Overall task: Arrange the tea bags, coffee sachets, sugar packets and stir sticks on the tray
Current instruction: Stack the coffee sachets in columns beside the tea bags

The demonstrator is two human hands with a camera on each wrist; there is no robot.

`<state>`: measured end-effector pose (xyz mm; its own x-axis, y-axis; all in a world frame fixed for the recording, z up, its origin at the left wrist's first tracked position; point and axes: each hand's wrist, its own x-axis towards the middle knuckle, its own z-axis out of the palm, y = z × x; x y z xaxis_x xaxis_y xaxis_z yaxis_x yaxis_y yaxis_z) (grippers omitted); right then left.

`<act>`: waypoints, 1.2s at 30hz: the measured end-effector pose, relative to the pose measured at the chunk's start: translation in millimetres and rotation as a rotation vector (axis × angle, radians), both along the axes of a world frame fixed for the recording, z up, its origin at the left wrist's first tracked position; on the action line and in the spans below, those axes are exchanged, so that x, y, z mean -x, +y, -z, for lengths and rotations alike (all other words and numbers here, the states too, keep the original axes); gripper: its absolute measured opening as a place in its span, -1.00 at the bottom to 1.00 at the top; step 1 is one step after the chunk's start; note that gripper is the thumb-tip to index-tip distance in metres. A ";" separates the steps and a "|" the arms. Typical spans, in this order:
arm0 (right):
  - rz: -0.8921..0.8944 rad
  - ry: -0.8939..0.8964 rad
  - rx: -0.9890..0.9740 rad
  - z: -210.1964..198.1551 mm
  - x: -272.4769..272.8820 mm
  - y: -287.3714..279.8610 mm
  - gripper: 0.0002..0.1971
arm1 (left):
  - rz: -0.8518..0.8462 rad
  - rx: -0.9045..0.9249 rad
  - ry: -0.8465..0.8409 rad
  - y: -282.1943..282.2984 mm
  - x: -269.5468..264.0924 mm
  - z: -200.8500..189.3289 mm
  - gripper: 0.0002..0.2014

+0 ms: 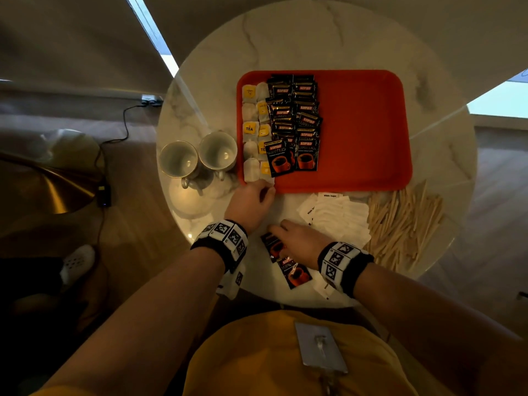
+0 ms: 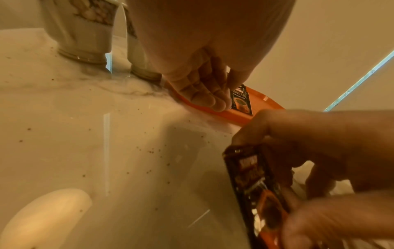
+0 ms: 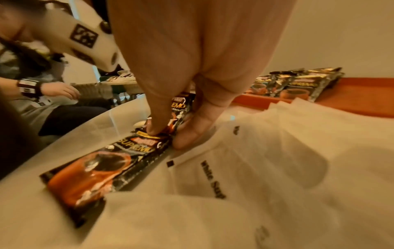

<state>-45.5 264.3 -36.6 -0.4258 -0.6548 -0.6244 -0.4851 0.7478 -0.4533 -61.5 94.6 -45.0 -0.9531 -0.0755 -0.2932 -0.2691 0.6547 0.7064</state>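
The red tray (image 1: 357, 124) lies on the round marble table (image 1: 314, 38). Tea bags (image 1: 251, 130) fill its left column, with black coffee sachets (image 1: 294, 121) stacked beside them. My left hand (image 1: 263, 187) (image 2: 221, 94) sits at the tray's near left corner, fingers curled by the nearest tea bag; a hold does not show. My right hand (image 1: 274, 232) (image 3: 170, 134) pinches one coffee sachet (image 1: 271, 247) (image 3: 181, 106) lying on the table. A second sachet (image 1: 295, 274) (image 3: 95, 168) lies just nearer. White sugar packets (image 1: 340, 215) and stir sticks (image 1: 405, 224) are heaped to the right.
Two empty white cups (image 1: 178, 161) (image 1: 218, 151) stand left of the tray, close to my left hand. One sugar packet (image 1: 324, 287) lies under my right wrist near the table's front edge. The tray's right half is bare. Another person's hand (image 3: 59, 91) shows far left.
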 end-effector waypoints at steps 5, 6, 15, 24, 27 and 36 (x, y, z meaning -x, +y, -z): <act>0.333 -0.033 0.101 -2.4 14.3 3.5 -0.35 | 0.101 -0.062 -0.198 -3.3 -3.2 5.4 -0.65; 0.402 -0.043 0.127 -3.2 18.6 4.9 -0.36 | 0.111 -0.089 -0.226 -3.7 -4.2 6.3 -0.65; 0.730 -0.033 0.239 -6.4 29.2 8.3 -0.29 | -0.127 -0.173 -0.102 -0.5 5.0 -6.1 -0.78; -0.201 0.083 -0.041 -3.4 5.6 -2.2 -0.42 | -0.258 -0.245 -0.035 -4.5 19.5 -15.1 -0.77; -0.181 0.090 -0.024 -1.4 6.8 -0.2 -0.58 | -0.262 -0.248 -0.012 -3.9 22.7 -16.7 -0.74; 0.296 0.018 0.101 -37.4 55.8 14.8 -0.81 | -0.227 -0.211 0.002 -4.3 50.3 -19.5 -0.80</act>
